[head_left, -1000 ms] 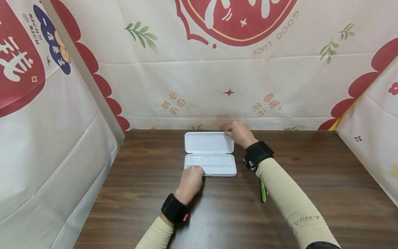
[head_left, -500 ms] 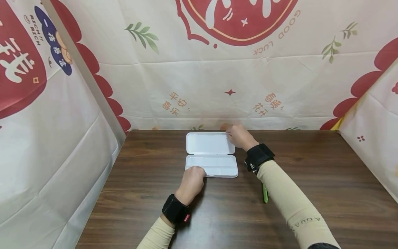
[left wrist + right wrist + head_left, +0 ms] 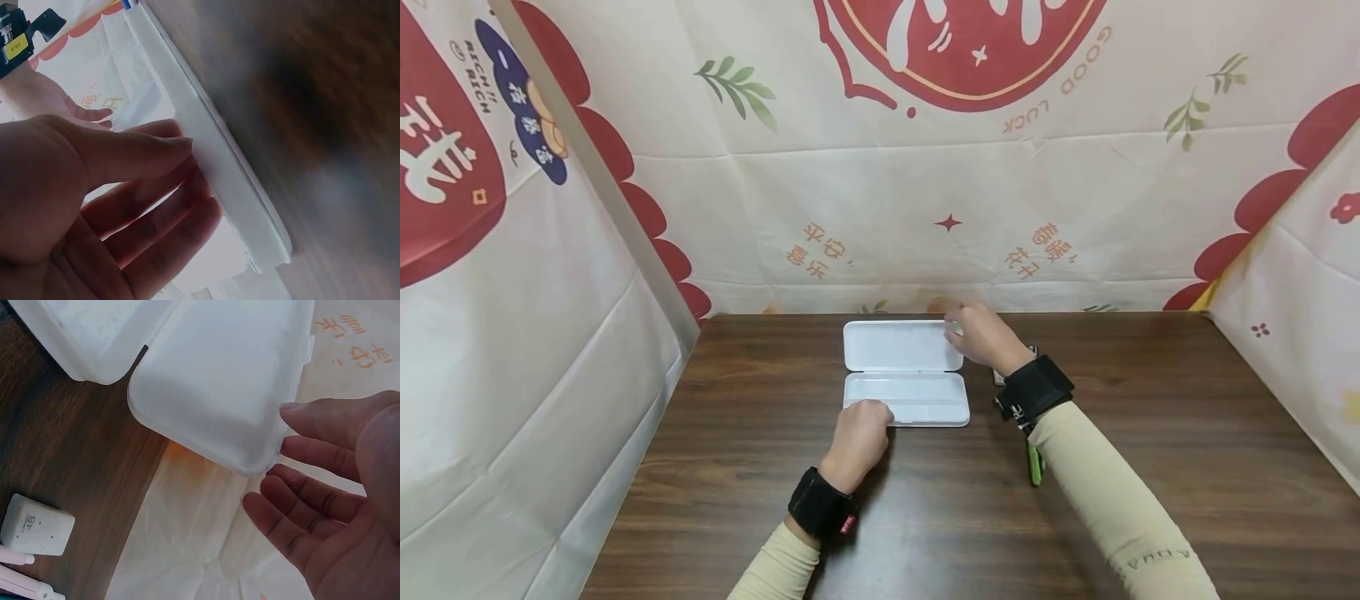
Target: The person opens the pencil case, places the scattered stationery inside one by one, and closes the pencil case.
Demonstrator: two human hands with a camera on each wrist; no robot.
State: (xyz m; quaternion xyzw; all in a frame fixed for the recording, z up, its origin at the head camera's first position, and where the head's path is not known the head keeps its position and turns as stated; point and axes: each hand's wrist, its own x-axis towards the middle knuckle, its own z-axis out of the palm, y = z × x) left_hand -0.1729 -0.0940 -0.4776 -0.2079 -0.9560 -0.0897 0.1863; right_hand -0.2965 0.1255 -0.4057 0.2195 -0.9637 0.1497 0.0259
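Brown wood desk (image 3: 715, 500): near its back, a white case (image 3: 936, 392) lies open, its lid (image 3: 891, 347) tipped back. The left grip (image 3: 856, 440) pinches the case's front edge; the right grip (image 3: 987, 335) pinches the lid near a corner. Moving the lid seems the step; next probably needs a still case.

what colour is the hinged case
The hinged case is white; the head view shows both halves best.
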